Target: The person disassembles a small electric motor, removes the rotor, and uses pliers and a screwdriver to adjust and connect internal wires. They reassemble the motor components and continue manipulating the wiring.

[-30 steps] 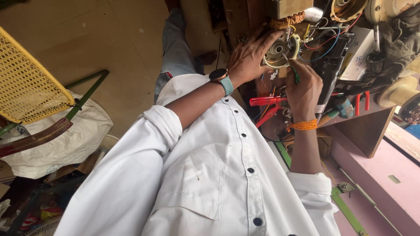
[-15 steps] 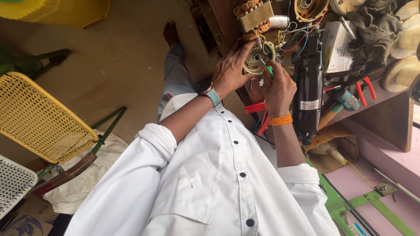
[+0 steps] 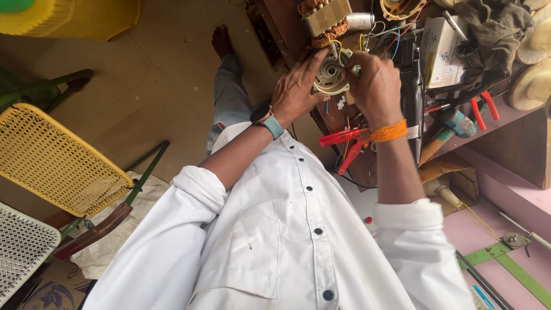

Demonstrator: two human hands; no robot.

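Motor first: the small round cream-coloured motor housing with its metal core [image 3: 329,73] sits at the near edge of the dark wooden workbench [image 3: 287,23], and both your hands meet on it. Your left hand [image 3: 295,89], the one with the teal-strapped watch [image 3: 270,121], cups the motor from the side, fingers curled against its rim. Your right hand [image 3: 376,86], with the orange thread band [image 3: 388,132] at the wrist, is closed just beside the motor's far side, its fingertips pinched together over the thin coloured wires [image 3: 344,57] there; what they pinch is too small to tell.

As for containers, just beyond your right hand a white cardboard box [image 3: 439,51] lies on the bench; its contents are hidden. A grey crumpled cloth [image 3: 493,26] lies behind that box. Beside the motor, further onto the bench, stands a copper-wound transformer block [image 3: 327,20]. Below your right wrist lie red-handled pliers [image 3: 344,143], and a hammer with a blue head and wooden handle [image 3: 450,126] rests near them.

Compared with half a second ago, your hands grip the motor in the same way, but your view has swung: the bench sits further right, the yellow mesh chair [image 3: 54,158] is lower and nearer the left edge, and a yellow plastic tub [image 3: 86,17] shows less of itself at the top.
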